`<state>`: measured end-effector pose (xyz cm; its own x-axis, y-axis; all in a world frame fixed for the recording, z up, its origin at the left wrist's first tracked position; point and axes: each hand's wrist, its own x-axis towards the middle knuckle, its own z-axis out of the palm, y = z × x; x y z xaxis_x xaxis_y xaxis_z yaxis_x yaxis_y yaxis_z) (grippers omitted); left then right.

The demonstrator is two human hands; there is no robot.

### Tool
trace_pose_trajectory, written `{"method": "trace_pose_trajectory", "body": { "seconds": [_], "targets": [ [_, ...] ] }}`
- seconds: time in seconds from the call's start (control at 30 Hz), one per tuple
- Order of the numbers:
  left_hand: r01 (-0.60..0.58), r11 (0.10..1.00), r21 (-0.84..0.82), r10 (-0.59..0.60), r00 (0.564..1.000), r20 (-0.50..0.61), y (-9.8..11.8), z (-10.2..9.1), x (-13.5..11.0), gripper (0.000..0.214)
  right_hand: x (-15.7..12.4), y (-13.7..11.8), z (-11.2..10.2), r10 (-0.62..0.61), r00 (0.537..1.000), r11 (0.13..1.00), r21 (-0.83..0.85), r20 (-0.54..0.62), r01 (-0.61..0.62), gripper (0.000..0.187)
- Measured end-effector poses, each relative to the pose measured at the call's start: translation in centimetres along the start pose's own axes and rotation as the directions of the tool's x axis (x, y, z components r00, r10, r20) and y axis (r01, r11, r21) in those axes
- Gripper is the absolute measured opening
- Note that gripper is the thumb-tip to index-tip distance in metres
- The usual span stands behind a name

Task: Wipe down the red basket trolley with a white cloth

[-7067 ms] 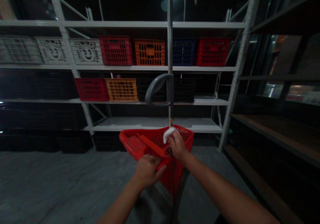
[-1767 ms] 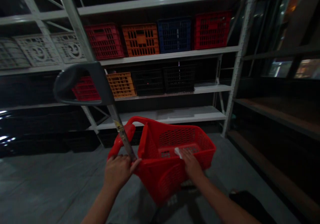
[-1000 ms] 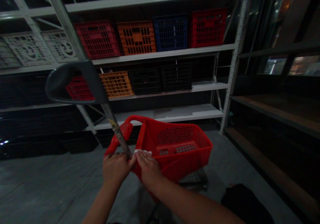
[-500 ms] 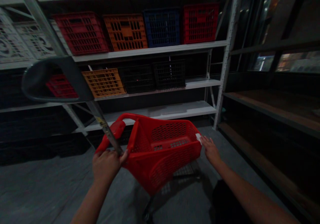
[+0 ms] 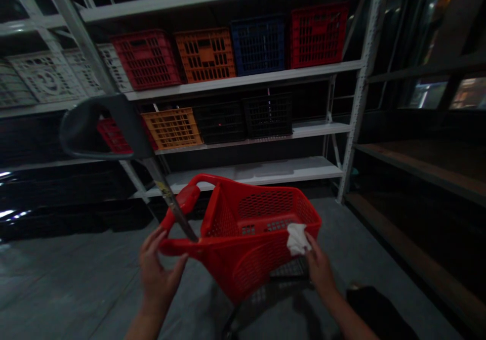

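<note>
A small red plastic shopping cart (image 5: 261, 254) with perforated basket sides stands on the floor in front of me. My right hand (image 5: 319, 266) pinches a crumpled white cloth (image 5: 298, 240), or perhaps tissue, against the near rim by the front corner. At the rear, my left hand (image 5: 157, 269) is open around the near corner of the red handle (image 5: 182, 206). Its fingertips lie at the corner's edge, and its thumb stands apart below. A metal pole (image 5: 167, 196) with a dark grey loop (image 5: 132, 127) rises from the cart's rear corner and leans left.
Behind the cart, a white metal shelf rack (image 5: 364, 77) carries red, orange, blue, yellow, black and white crates, such as the orange crate (image 5: 206, 54). Brown-edged shelving (image 5: 421, 170) runs along the right. Dark crates (image 5: 68, 193) are stacked at left. A black shape (image 5: 375, 309) is low at right.
My left hand has loosened from the pole's base and handle, its thumb now apart. My right hand has come back along the near rim with the white cloth. The view has shifted left.
</note>
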<state>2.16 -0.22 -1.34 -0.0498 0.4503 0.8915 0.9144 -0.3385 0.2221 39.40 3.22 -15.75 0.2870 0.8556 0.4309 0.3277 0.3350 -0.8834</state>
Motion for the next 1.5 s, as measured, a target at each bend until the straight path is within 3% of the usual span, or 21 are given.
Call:
{"method": "trace_pose_trajectory", "body": {
  "seconds": [0.07, 0.13, 0.2, 0.27, 0.33, 0.43, 0.5, 0.57, 0.6, 0.7, 0.77, 0.87, 1.03, 1.13, 1.27, 1.5],
  "targets": [
    [0.053, 0.99, -0.129, -0.048, 0.998, 0.039, 2.4, 0.1, -2.4, 0.059, -1.7, -3.0, 1.8, 0.004, 0.991, 0.993, 0.116, 0.13, -0.019, 0.04],
    [0.17, 0.952, -0.255, -0.11, 0.966, 0.236, 5.1, 1.1, -5.2, 0.054, -2.7, -6.0, 3.4, 0.013, 0.973, 0.975, 0.211, 0.232, -0.064, 0.034],
    [0.378, 0.857, -0.35, -0.191, 0.864, 0.466, 7.2, 2.5, -7.5, 0.061, -3.4, -8.8, 4.7, 0.004, 0.936, 0.956, 0.274, 0.351, -0.107, 0.03],
    [0.57, 0.72, -0.396, -0.221, 0.729, 0.648, 8.4, 3.9, -8.8, 0.067, -4.1, -11.0, 5.6, -0.038, 0.881, 0.948, 0.295, 0.472, -0.117, 0.027],
    [0.688, 0.624, -0.372, -0.248, 0.625, 0.74, 8.6, 4.8, -9.3, 0.061, -4.5, -12.5, 6.1, -0.083, 0.824, 0.955, 0.28, 0.561, -0.094, 0.028],
    [0.757, 0.576, -0.309, -0.3, 0.547, 0.781, 7.7, 5.1, -9.3, 0.048, -4.2, -13.5, 5.8, -0.137, 0.737, 0.974, 0.227, 0.661, -0.023, 0.037],
    [0.749, 0.603, -0.276, -0.336, 0.552, 0.763, 6.9, 5.0, -9.4, 0.041, -2.9, -13.6, 5.0, -0.182, 0.628, 0.981, 0.184, 0.757, 0.063, 0.042],
    [0.686, 0.684, -0.246, -0.349, 0.604, 0.717, 6.2, 5.0, -9.8, 0.033, -0.8, -13.6, 4.0, -0.194, 0.554, 0.978, 0.115, 0.81, 0.174, 0.04],
    [0.64, 0.735, -0.224, -0.334, 0.629, 0.702, 5.9, 5.0, -10.1, 0.029, 0.5, -13.6, 3.7, -0.187, 0.561, 0.972, 0.067, 0.806, 0.227, 0.034],
    [0.482, 0.864, -0.147, -0.253, 0.667, 0.7, 5.3, 5.5, -11.0, 0.021, 4.8, -14.5, 3.3, -0.253, 0.693, 0.929, -0.031, 0.675, 0.37, 0.005],
    [0.403, 0.909, -0.102, -0.218, 0.671, 0.708, 5.0, 5.8, -11.5, 0.019, 7.5, -15.8, 3.6, -0.388, 0.743, 0.869, -0.052, 0.546, 0.492, 0.009],
    [0.329, 0.94, -0.086, -0.172, 0.679, 0.714, 5.0, 6.2, -12.0, 0.022, 10.7, -18.1, 4.4, -0.588, 0.707, 0.727, -0.127, 0.392, 0.675, 0.014],
    [0.278, 0.958, -0.071, -0.145, 0.682, 0.717, 5.7, 6.0, -12.0, 0.027, 13.6, -20.1, 6.3, -0.741, 0.585, 0.558, -0.183, 0.328, 0.809, 0.014],
    [0.267, 0.961, -0.066, -0.14, 0.68, 0.719, 6.3, 5.6, -11.8, 0.028, 14.5, -19.5, 7.8, -0.743, 0.567, 0.532, -0.199, 0.356, 0.823, 0.013],
    [0.266, 0.962, -0.06, -0.142, 0.677, 0.722, 7.0, 5.3, -11.8, 0.033, 14.9, -18.1, 9.5, -0.71, 0.576, 0.543, -0.206, 0.406, 0.814, 0.009],
    [0.312, 0.948, -0.067, -0.164, 0.657, 0.736, 7.3, 5.3, -12.7, 0.034, 14.0, -17.3, 9.9, -0.7, 0.588, 0.558, -0.203, 0.406, 0.805, 0.007]
  ]
}}
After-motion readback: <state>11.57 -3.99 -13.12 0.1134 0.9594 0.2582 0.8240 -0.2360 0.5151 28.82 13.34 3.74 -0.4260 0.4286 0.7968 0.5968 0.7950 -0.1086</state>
